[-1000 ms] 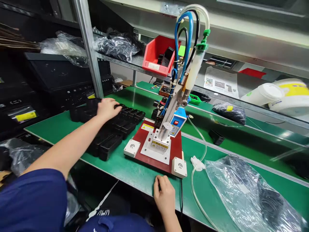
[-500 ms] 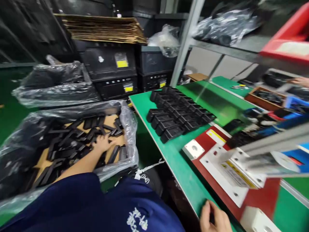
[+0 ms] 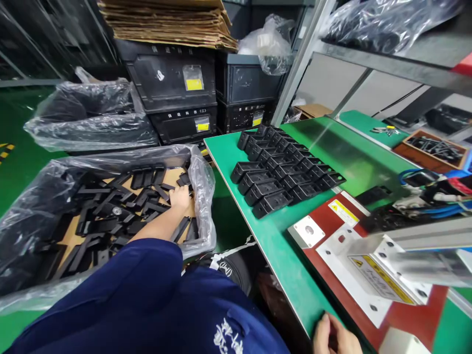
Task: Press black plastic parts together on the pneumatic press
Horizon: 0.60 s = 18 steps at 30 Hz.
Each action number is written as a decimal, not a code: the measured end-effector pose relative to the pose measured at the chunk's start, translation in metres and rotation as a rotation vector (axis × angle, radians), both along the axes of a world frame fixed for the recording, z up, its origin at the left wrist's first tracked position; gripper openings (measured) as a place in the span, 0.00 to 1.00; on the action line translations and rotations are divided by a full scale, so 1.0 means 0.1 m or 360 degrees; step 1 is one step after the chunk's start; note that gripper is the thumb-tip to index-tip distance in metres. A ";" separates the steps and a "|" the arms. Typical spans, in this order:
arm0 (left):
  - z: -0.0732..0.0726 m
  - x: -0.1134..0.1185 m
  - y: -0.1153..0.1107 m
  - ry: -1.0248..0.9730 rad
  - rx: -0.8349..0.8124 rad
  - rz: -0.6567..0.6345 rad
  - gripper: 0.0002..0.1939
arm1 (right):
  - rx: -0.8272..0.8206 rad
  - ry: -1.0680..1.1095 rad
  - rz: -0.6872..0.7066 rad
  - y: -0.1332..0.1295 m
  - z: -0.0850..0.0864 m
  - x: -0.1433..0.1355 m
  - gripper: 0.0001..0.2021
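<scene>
My left hand (image 3: pixel 180 197) reaches into a plastic-lined bin (image 3: pixel 206 196) on the left, its fingers bunched together against a black part (image 3: pixel 184 180) near the bin's right side. Many loose black parts (image 3: pixel 106 223) lie around it on cardboard. My right hand (image 3: pixel 336 336) rests at the near edge of the green bench (image 3: pixel 273 246). Its thumb and fingers are curled together, with a bit of something dark at the tips that I cannot make out. Rows of black box-shaped brackets (image 3: pixel 271 197) stand on the bench between both hands.
A red-based machine (image 3: pixel 342 246) with white blocks and a metal column stands on the bench at right. Black crates (image 3: pixel 165 81) carry stacked cardboard (image 3: pixel 165 22) at the back. A wooden tray (image 3: pixel 429 150) of screws and a metal shelf post (image 3: pixel 300 64) stand beyond.
My left hand has moved right across the bin, and its spread fingers have drawn together. My right hand stays at the bench edge. The view has shifted slightly.
</scene>
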State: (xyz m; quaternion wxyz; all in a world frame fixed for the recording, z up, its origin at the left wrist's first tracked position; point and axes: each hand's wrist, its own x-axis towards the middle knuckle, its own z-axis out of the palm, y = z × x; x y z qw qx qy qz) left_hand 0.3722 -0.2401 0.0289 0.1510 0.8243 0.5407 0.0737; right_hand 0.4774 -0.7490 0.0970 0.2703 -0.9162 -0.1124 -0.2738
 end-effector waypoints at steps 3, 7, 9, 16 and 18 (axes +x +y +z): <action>0.01 0.00 0.00 -0.0207 -0.0078 0.0021 0.16 | -0.0087 -0.0150 -0.0003 0.02 -0.01 0.00 0.13; -0.05 -0.07 -0.05 -0.0486 -0.0247 0.0227 0.17 | -0.0059 -0.0188 -0.0018 0.05 0.02 -0.02 0.11; -0.05 -0.10 -0.08 -0.0664 -0.0288 0.0335 0.17 | -0.0026 -0.0165 -0.0013 0.08 0.06 -0.04 0.09; 0.55 -0.07 -0.41 -0.1590 -0.0134 0.0293 0.30 | 0.0096 -0.0151 -0.0028 0.09 0.14 -0.09 0.09; 0.82 0.03 -0.71 -0.1833 -0.0071 0.0031 0.33 | 0.0104 -0.0178 0.0103 0.09 0.18 -0.08 0.12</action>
